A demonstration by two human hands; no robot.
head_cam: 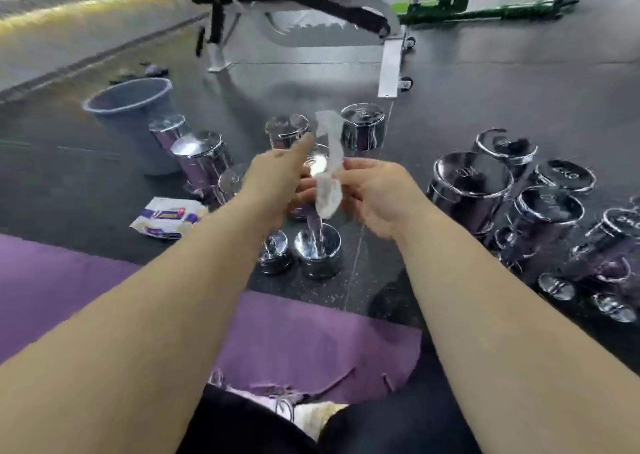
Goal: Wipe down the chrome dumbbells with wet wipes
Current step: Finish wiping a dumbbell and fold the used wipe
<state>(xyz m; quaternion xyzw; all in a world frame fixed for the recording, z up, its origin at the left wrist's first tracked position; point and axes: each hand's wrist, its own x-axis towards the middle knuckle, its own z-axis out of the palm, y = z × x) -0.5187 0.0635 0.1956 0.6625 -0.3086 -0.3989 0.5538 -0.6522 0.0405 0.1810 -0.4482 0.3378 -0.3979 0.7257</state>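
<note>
The dumbbell in hand lies on the floor straight ahead of the person. Its long axis runs away from the body: the near head sits just beyond the purple mat and the far end passes under the hands. The wet wipe hangs directly over its handle, bunched at the bottom, with a twisted strip rising above.

The right hand pinches the wipe from the right side. The left hand is at the same height just to the left, fingers curled under towards the wipe and handle. Blur hides whether it grips either, so I cannot tell. Both hands are about equally near the handle, so the next move is probably straight down and along that axis.

Outward, more chrome dumbbells cluster to the right. A pack of wipes and a bin lie to the left.
</note>
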